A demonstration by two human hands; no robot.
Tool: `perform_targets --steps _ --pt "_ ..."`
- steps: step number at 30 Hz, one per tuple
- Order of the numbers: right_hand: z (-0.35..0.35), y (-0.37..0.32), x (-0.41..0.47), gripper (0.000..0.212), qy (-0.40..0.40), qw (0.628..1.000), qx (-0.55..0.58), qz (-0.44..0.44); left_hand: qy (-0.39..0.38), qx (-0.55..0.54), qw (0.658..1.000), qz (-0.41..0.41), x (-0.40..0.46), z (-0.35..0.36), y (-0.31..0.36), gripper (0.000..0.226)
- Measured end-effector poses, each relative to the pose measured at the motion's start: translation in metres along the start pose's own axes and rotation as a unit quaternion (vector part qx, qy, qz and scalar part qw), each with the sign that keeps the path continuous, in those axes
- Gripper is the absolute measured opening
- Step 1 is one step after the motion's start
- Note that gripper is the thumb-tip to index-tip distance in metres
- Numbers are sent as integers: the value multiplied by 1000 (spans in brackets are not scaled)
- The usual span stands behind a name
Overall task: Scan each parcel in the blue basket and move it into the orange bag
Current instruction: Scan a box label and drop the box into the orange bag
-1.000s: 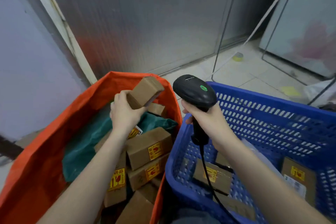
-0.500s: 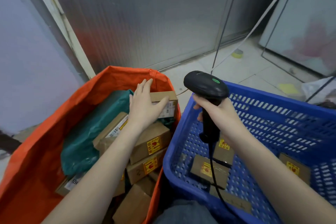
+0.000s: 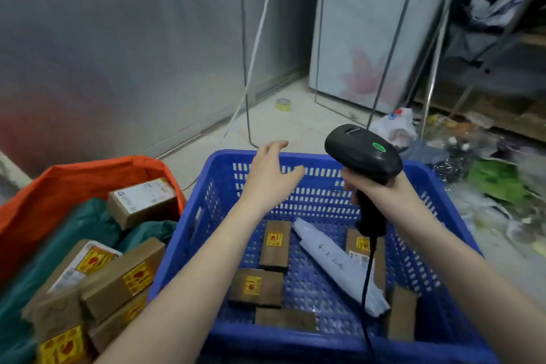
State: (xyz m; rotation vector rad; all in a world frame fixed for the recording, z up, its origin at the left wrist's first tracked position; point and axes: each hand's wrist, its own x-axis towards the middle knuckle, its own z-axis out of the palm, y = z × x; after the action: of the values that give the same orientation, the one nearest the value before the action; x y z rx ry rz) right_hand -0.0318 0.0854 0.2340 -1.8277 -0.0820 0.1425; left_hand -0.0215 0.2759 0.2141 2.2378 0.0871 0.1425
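The blue basket (image 3: 434,195) holds several brown cardboard parcels, among them one upright near the middle (image 3: 274,245) and one below it (image 3: 256,286), plus a white wrapped parcel (image 3: 331,260) with handwriting. My left hand (image 3: 271,174) hovers empty over the basket with fingers spread. My right hand (image 3: 375,189) grips a black barcode scanner (image 3: 362,153) with a green light, held above the basket's right side. The orange bag (image 3: 68,183) at the left contains several brown parcels, one with a white label (image 3: 141,201) on top.
A teal plastic bag (image 3: 82,227) lies inside the orange bag. The scanner's black cable (image 3: 366,289) hangs across the basket. Litter and plastic bags (image 3: 487,177) cover the floor at the right. A tape roll (image 3: 283,105) and hanging cables (image 3: 245,68) are beyond the basket.
My left hand let go of the labelled parcel in the orange bag and moved right, empty, over the blue basket. The view swung right; the scanner stays in my right hand.
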Motion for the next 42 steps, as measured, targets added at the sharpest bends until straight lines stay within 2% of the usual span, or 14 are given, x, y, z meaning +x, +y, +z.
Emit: perform_targets --steps 5,12,16,20,22,26,28,32,36,40,42 --pt "-58 57 -5 7 52 998 4 45 -130 19 991 -17 1 95 2 59" --pt "-101 157 -1 11 129 984 29 122 -281 49 957 -47 -3 219 -27 57" --pt "-106 203 2 5 147 976 54 150 -350 80 932 -46 0 289 -45 56" --pt "-114 231 8 7 185 963 79 178 -403 108 908 -46 2 357 -61 55" --pt "-117 239 11 14 208 955 95 192 -423 137 895 -38 0 385 -66 54" --pt "-121 250 14 12 219 944 137 207 -478 241 844 -27 -8 427 -73 74" --pt "-122 252 14 10 204 948 141 201 -483 274 831 -18 -14 437 -74 82" --pt "-123 246 16 14 200 949 153 188 -459 267 846 -43 -18 436 -63 81" --pt "-123 226 15 9 210 954 137 163 -435 169 879 -101 0 404 -49 91" --pt "-123 186 11 6 207 962 127 122 -353 50 927 -112 27 337 -23 82" --pt "-121 157 9 12 205 965 134 96 -288 -4 950 -118 39 295 -7 73"
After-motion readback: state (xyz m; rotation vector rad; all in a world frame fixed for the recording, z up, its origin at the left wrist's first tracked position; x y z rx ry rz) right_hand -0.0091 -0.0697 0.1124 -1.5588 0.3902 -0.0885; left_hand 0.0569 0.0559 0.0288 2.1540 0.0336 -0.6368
